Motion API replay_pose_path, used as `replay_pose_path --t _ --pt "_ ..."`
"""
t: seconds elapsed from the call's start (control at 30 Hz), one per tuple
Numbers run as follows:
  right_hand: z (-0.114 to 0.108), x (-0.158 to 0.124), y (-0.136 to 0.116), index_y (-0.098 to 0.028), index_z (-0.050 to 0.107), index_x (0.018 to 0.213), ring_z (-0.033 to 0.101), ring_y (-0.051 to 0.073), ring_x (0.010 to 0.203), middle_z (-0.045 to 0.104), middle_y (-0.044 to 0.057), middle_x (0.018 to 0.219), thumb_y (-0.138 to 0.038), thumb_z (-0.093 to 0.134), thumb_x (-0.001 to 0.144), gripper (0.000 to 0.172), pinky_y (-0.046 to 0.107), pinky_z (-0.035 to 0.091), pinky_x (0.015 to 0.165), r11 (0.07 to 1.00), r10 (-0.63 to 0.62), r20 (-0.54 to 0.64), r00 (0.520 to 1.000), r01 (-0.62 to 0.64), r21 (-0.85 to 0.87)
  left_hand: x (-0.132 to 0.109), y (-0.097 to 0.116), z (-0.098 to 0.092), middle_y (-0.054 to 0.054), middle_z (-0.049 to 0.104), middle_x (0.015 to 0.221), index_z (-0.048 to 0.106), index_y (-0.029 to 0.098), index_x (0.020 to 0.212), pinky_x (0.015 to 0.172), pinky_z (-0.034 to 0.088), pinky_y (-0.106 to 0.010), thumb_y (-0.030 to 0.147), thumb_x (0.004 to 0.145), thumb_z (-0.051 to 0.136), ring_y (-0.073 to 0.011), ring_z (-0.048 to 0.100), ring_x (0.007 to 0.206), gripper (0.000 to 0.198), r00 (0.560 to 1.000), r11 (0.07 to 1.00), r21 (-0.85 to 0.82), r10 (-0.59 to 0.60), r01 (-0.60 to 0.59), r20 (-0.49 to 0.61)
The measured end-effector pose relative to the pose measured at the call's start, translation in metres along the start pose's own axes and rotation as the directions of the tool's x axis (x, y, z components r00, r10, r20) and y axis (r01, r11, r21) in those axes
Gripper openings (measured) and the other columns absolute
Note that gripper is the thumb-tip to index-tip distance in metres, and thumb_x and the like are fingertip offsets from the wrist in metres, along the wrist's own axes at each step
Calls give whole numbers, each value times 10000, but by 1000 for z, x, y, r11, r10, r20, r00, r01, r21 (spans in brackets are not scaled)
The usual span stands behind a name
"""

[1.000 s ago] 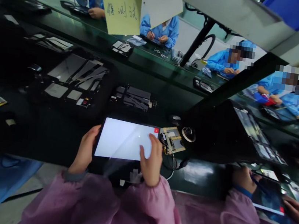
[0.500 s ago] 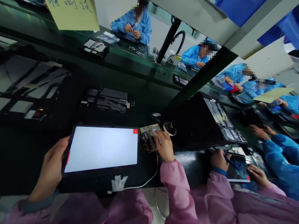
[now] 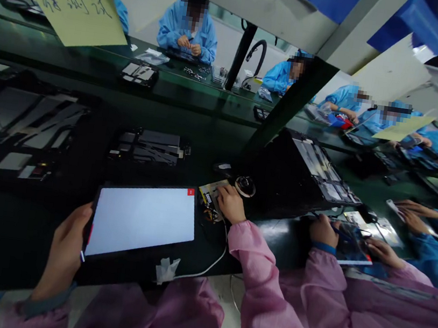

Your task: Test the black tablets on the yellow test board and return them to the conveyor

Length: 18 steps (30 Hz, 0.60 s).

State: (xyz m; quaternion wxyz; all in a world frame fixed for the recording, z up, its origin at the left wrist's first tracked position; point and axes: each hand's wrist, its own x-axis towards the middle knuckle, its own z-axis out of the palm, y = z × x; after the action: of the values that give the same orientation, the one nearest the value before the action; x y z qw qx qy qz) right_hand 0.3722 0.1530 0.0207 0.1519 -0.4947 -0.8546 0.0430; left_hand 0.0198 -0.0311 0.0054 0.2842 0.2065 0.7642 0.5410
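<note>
A tablet [image 3: 143, 221] with a lit, blank white screen and a small red square in its upper right corner is tilted up in front of me. My left hand [image 3: 64, 245] grips its left edge, thumb along the side. To the right of the tablet lies a small circuit board [image 3: 211, 198] with a yellow label, and a white cable [image 3: 223, 251] runs near it. On that board rests my right hand [image 3: 233, 203], fingers curled and close together. Their tips are partly hidden, so the exact grip is unclear.
Behind the tablet lies an opened device [image 3: 156, 147], with larger opened ones [image 3: 26, 115] at left. A black stack [image 3: 295, 169] stands right of a cable coil [image 3: 245, 185]. Tape [image 3: 167, 271] holds the cable at the table edge. A co-worker's hands [image 3: 324, 230] hold another tablet at right.
The view has shifted, so most things sit slightly further left. My left hand still holds the tablet and my right hand stays on the board. At far right, blue-sleeved hands now hold something pale.
</note>
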Motion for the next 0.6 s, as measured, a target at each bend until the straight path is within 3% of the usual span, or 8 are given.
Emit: replay_pose_path --t 0.1,0.17,0.3,0.4,0.5,0.6 --pt "1 0 0 -184 637 1104 520 244 996 607 118 1083 -114 462 859 309 371 447 886 1000 5 -3 1000 -5 13 -3 3 -1 2 663 1199 680 265 1061 1056 374 -400 503 766 620 -263 554 1176 384 995 994 -49 -103 102 -5" --pt "0 1 0 -186 636 1100 532 235 988 611 109 1070 -115 469 853 307 358 451 883 999 9 -10 1000 -9 37 -5 7 -1 12 666 1191 680 270 1050 1068 365 -413 492 775 608 -265 548 1186 360 996 996 -23 -89 89 -10" --pt "-7 -7 3 -179 595 1163 578 193 933 619 85 1028 -114 450 866 337 307 476 846 993 32 -36 999 -28 111 -9 18 -4 5 639 1239 652 289 1120 1083 351 -420 522 807 543 -269 527 1216 405 1000 986 165 20 -20 2" --pt "-18 -27 4 -180 619 1087 605 160 900 627 69 994 -125 417 899 281 268 488 818 974 36 -48 998 -24 224 -17 32 -9 -38 575 1328 601 277 1208 1092 333 -452 547 805 517 -301 501 1244 492 981 893 406 167 -194 101" --pt "-26 -52 3 -188 647 963 616 156 890 644 56 947 -117 428 897 239 276 489 819 919 18 -35 999 -3 393 -37 51 -8 -65 482 1414 537 272 1274 1088 328 -464 531 817 512 -320 431 1304 526 890 729 516 419 -449 183" --pt "-28 -68 1 -192 651 926 612 173 881 657 57 917 -113 441 892 227 313 484 826 900 -9 -1 1000 8 437 -65 71 14 -39 597 1245 580 314 1196 1004 418 -393 465 856 490 -269 565 1144 382 747 621 420 594 -662 297"
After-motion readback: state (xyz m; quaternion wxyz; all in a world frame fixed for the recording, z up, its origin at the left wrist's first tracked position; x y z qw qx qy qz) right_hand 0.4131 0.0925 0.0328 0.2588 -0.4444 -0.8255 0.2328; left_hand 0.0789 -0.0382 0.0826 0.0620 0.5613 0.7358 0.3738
